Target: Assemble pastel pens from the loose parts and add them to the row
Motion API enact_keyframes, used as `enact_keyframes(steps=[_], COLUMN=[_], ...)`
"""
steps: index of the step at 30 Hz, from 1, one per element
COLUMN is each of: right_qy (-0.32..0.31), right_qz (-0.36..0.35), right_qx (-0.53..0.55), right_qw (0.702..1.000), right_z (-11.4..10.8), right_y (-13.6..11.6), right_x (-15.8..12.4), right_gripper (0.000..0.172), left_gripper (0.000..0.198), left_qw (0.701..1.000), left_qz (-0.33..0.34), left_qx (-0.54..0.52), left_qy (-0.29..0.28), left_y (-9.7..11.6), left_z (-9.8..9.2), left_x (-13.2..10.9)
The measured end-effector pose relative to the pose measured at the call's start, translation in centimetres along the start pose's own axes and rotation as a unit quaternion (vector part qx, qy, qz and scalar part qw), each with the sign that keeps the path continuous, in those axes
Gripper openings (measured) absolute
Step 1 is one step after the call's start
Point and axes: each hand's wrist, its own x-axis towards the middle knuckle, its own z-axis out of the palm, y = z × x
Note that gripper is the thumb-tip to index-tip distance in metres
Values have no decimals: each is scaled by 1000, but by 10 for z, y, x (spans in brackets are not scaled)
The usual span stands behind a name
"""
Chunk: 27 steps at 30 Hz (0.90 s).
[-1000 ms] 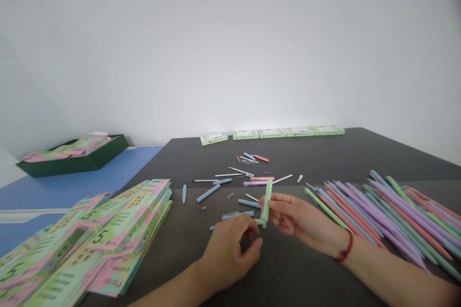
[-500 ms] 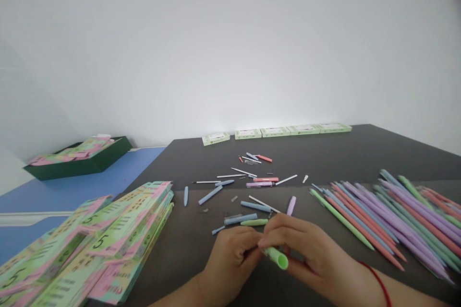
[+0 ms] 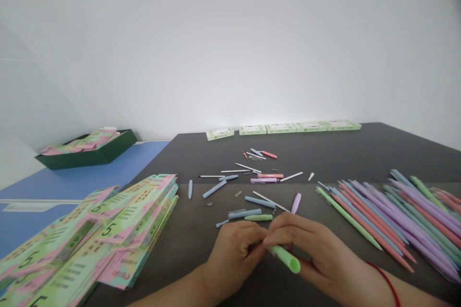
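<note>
A light green pen barrel (image 3: 288,259) slants between my hands, its hollow open end facing me. My right hand (image 3: 320,254) grips it with thumb and fingers, a red cord round the wrist. My left hand (image 3: 234,254) is closed in a pinch at the barrel's far end, its fingertips meeting those of the right. That end is hidden by the fingers. Just beyond my hands lie a short green pen part (image 3: 258,218), a blue pen barrel (image 3: 245,213) and a purple pen part (image 3: 296,203).
Loose refills (image 3: 270,200) and pen pieces lie scattered mid-table. At right is a pile of coloured pens (image 3: 392,230). Stacked printed cartons (image 3: 137,220) stand at left, with a dark green box (image 3: 86,156) of cartons behind. Several flat boxes (image 3: 281,128) line the back edge.
The whole scene has shifted slightly right and up in the view. Both hands keep the same grip, and the green barrel shows a little more of its length.
</note>
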Motion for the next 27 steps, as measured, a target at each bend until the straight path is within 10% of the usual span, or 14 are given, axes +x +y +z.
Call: enact_keyframes(steps=[27], right_qy=[-16], right_qz=[-29], right_qx=[-109], right_qw=[994], right_z=[16], right_y=[11], right_x=[-1], right_gripper=[10], left_gripper=[18], left_qw=[989], left_qz=[7], left_qx=[84], left_qy=[-122], left_y=[-9], left_z=[5], left_x=[-4])
